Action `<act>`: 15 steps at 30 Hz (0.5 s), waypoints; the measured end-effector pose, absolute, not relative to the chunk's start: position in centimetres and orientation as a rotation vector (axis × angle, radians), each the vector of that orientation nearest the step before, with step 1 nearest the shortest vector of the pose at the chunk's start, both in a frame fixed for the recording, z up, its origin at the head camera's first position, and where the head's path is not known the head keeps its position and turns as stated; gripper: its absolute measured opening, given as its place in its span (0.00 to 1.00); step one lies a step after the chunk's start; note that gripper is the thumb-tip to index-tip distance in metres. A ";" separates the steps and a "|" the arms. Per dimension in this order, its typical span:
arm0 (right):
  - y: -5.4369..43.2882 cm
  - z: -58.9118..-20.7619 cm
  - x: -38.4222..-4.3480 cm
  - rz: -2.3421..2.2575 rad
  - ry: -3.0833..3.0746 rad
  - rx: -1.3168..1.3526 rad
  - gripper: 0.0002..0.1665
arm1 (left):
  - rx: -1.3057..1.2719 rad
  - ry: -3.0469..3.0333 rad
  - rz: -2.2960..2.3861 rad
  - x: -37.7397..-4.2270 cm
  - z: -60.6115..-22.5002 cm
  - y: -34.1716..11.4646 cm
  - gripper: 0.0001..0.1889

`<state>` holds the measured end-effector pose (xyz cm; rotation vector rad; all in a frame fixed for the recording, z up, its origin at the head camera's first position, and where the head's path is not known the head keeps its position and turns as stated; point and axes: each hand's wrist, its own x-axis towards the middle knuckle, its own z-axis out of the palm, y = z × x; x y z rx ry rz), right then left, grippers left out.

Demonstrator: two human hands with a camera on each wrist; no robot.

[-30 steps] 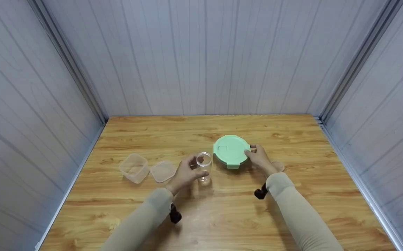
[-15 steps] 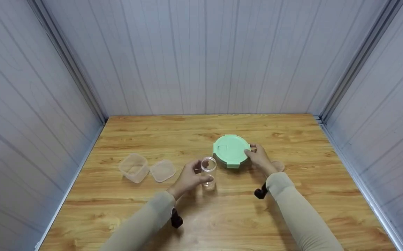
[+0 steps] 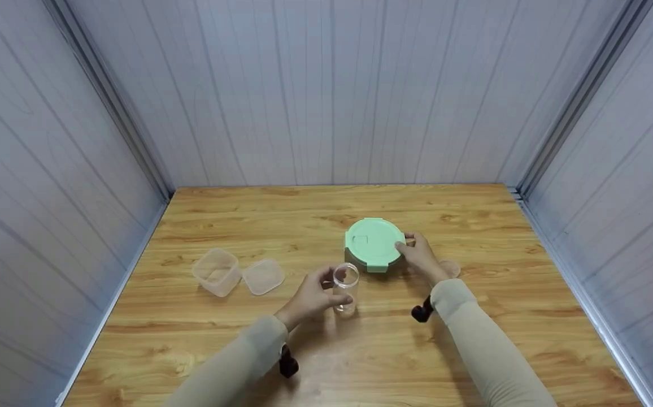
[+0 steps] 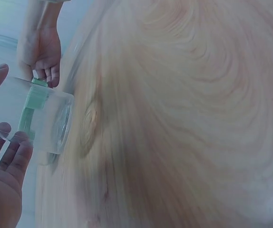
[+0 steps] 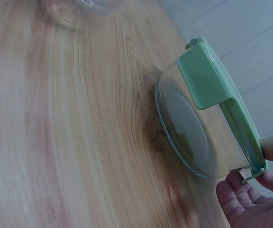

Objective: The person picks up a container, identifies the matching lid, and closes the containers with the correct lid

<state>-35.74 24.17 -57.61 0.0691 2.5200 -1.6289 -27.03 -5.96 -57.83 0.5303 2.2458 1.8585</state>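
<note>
Head: jar (image 3: 351, 288) in left hand (image 3: 313, 295)

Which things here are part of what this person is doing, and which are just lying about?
Seemingly part of the job (in hand):
clear cylindrical jar, held by the left hand
green-lidded round clear container, gripped by the right hand

Seemingly just lying about (in neither hand):
translucent square container
translucent square lid
small round disc, perhaps a lid
</note>
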 end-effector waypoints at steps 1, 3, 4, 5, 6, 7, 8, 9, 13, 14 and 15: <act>24.2 -57.6 -35.7 -1.631 2.520 0.069 0.32 | 0.538 2.242 1.857 -26.9 -57.8 -5.9 0.32; 24.2 -57.6 -35.7 -1.634 2.518 0.063 0.32 | 0.553 2.247 1.848 -26.7 -57.8 -5.7 0.31; 24.2 -57.6 -35.7 -1.633 2.520 0.062 0.32 | 0.558 2.252 1.841 -26.6 -57.8 -5.6 0.30; 24.2 -57.6 -35.6 -1.633 2.518 0.064 0.32 | 0.564 2.260 1.832 -26.4 -57.8 -5.6 0.30; 24.2 -57.7 -35.7 -1.633 2.517 0.068 0.32 | 0.567 2.264 1.827 -26.3 -57.8 -5.5 0.29; 24.2 -57.7 -35.6 -1.629 2.519 0.064 0.32 | 0.567 2.262 1.824 -26.2 -57.8 -5.4 0.29; 24.2 -57.7 -35.7 -1.624 2.522 0.063 0.32 | 0.567 2.263 1.820 -26.1 -57.8 -5.4 0.29; 24.2 -57.7 -35.7 -1.621 2.526 0.062 0.32 | 0.569 2.260 1.819 -26.0 -57.8 -5.3 0.29; 24.2 -57.7 -35.7 -1.626 2.526 0.060 0.31 | 0.567 2.246 1.818 -25.7 -57.9 -5.1 0.30; 24.2 -57.6 -35.7 -1.634 2.522 0.058 0.31 | 0.572 2.244 1.820 -25.7 -57.9 -5.1 0.30; 24.2 -57.6 -35.7 -1.643 2.517 0.057 0.31 | 0.575 2.240 1.820 -25.7 -58.0 -5.1 0.29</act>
